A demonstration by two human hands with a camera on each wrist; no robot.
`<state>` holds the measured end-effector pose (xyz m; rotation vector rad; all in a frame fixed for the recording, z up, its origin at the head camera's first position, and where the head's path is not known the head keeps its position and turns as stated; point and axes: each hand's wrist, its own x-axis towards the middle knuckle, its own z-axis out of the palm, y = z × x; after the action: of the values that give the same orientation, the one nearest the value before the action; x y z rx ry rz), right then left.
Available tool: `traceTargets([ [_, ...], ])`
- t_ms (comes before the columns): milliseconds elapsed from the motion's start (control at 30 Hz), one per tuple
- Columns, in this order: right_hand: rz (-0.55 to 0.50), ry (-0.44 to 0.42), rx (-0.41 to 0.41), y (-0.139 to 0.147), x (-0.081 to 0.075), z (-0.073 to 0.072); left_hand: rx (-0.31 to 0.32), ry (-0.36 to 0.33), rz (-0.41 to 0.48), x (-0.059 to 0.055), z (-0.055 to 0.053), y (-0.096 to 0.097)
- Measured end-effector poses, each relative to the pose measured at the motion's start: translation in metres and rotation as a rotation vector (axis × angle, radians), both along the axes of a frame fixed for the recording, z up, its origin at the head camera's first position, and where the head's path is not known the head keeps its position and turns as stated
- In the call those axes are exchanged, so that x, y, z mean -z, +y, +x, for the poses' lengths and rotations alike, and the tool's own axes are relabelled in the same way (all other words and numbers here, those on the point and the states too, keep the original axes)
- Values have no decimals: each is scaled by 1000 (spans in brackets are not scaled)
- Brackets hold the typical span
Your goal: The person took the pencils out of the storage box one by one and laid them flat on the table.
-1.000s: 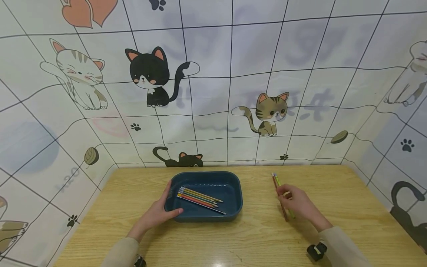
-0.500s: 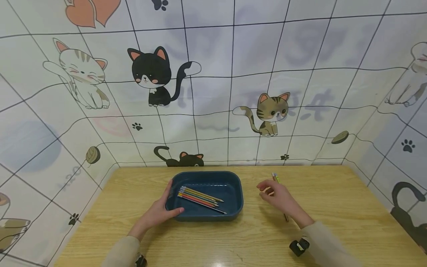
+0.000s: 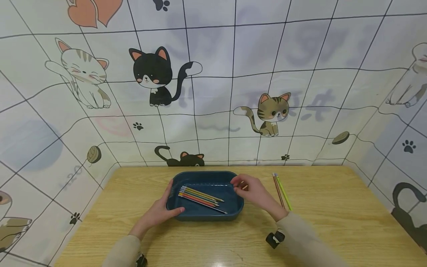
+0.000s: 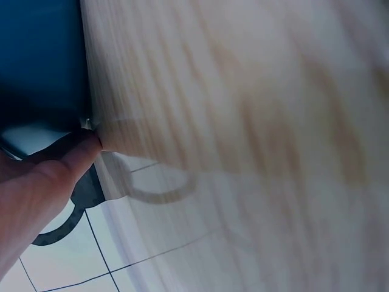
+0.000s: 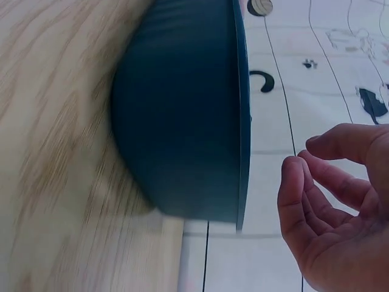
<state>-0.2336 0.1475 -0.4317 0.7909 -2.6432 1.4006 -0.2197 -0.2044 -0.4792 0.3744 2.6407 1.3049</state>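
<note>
A dark blue rectangular dish point(image 3: 208, 218) stands on the table, holding several colored pencils point(image 3: 201, 196) with eraser ends pointing left. My left hand point(image 3: 158, 213) grips its left front corner, thumb over the front rim and fingers along the left side. The left wrist view shows a digit point(image 4: 82, 155) pressed at the rim of the dish point(image 4: 42, 55). Over the right rim hovers my right hand point(image 3: 251, 191), fingers loosely curled around nothing; in the right wrist view this hand point(image 5: 334, 207) is beside the dish point(image 5: 182, 115), thumb apart from the fingertips.
To the right on the wooden table point(image 3: 333, 207) lie a yellow-green pencil point(image 3: 284, 193) and slim dark red pencil shapes point(image 3: 278, 190), partly behind the right forearm. A cat-printed sheet point(image 3: 213, 92) rises at the table's back and sides.
My right hand has moved left from the pencils lying on the table to the dish's right rim, carrying nothing visible. My left hand has stayed on the dish.
</note>
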Motion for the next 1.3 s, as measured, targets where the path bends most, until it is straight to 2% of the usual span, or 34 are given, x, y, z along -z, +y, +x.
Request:
traceTargets([
  [200, 23, -17, -64, -22, 2, -5, 1, -11, -2, -2, 0, 1],
  [633, 18, -52, -123, -45, 8, -14, -4, 8, -14, -4, 0, 2],
  [900, 54, -160, -158, -59, 16, -22, 1, 9, -14, -2, 0, 0],
  [1133, 98, -223, -155, -71, 23, -31, -5, 7, -9, -3, 2, 0],
  [1300, 115, -230, -127, -76, 31, -34, -7, 16, -11, -3, 2, 2],
])
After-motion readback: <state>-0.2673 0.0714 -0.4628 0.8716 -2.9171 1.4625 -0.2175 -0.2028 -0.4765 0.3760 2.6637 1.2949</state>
